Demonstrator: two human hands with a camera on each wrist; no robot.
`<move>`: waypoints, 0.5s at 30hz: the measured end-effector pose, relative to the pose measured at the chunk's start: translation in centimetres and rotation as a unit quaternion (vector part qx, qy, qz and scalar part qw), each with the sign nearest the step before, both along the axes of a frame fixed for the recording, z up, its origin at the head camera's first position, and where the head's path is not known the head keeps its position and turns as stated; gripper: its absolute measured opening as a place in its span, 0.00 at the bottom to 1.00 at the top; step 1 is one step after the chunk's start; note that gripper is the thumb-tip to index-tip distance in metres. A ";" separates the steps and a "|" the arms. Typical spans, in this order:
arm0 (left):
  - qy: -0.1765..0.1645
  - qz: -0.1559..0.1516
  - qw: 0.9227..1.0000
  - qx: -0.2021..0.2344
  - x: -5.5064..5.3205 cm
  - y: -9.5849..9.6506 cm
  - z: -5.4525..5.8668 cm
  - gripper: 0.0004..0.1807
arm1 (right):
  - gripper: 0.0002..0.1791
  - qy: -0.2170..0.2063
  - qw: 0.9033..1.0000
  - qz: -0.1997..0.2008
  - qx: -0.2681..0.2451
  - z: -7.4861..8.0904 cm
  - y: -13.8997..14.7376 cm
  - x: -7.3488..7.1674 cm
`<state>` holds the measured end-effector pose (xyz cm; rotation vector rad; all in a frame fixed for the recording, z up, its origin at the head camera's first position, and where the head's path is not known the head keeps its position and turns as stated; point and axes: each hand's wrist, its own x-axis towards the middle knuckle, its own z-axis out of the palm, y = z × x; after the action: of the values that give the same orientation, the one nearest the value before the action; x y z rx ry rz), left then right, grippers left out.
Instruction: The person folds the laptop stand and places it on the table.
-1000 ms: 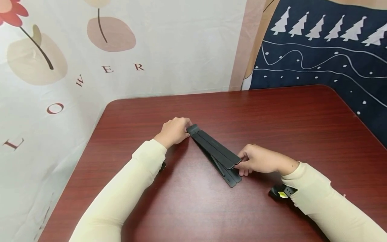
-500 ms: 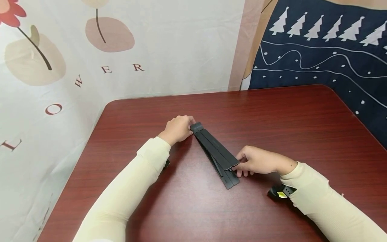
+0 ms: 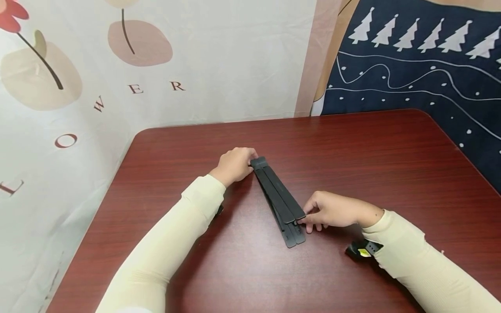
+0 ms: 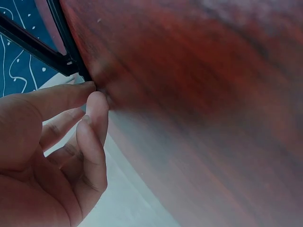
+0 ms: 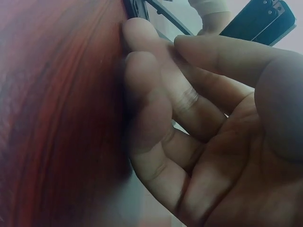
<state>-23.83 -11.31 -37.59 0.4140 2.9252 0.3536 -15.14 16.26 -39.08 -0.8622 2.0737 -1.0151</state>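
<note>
A black folding laptop stand (image 3: 279,191) lies slantwise mid-table, its upper panel raised a little off the lower panel (image 3: 293,238) at the near end. At its far, hinged end, my left hand (image 3: 235,164) pinches the corner between thumb and index finger; the left wrist view shows the fingertips (image 4: 97,97) right at that corner. My right hand (image 3: 332,208) is at the near end, fingers curled, thumb and index finger at the gap between the panels. In the right wrist view a thin strut (image 5: 171,18) runs behind the thumb, and the lower fingers lie close along the tabletop.
The reddish-brown wooden table (image 3: 372,152) has rounded far corners. A pale printed cloth (image 3: 235,65) hangs behind it and along the left. A navy cloth with white trees (image 3: 391,74) hangs at the back right. A black wrist device (image 3: 362,249) sits under the right cuff.
My left hand has moved right and slightly away with the hinged end. The stand has turned so its near end sits farther left and nearer, and the right hand has shifted slightly with it.
</note>
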 end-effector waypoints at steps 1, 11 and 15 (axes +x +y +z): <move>0.000 -0.001 1.000 -0.002 0.0 0.1 0.0 0.17 | 0.14 0.001 1.000 0.000 -0.001 0.0 0.0 0.0; 0.006 -0.007 1.000 -0.011 -0.3 1.1 -0.1 0.18 | 0.13 0.016 1.000 0.016 -0.009 -0.1 0.0 0.1; 0.008 -0.018 1.000 -0.016 -0.3 1.4 0.1 0.18 | 0.12 0.016 1.000 0.017 -0.009 -0.2 0.0 0.1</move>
<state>-24.17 -9.89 -37.53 0.4649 2.9306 0.2994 -15.05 16.25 -39.32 -0.9243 2.0735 -1.0087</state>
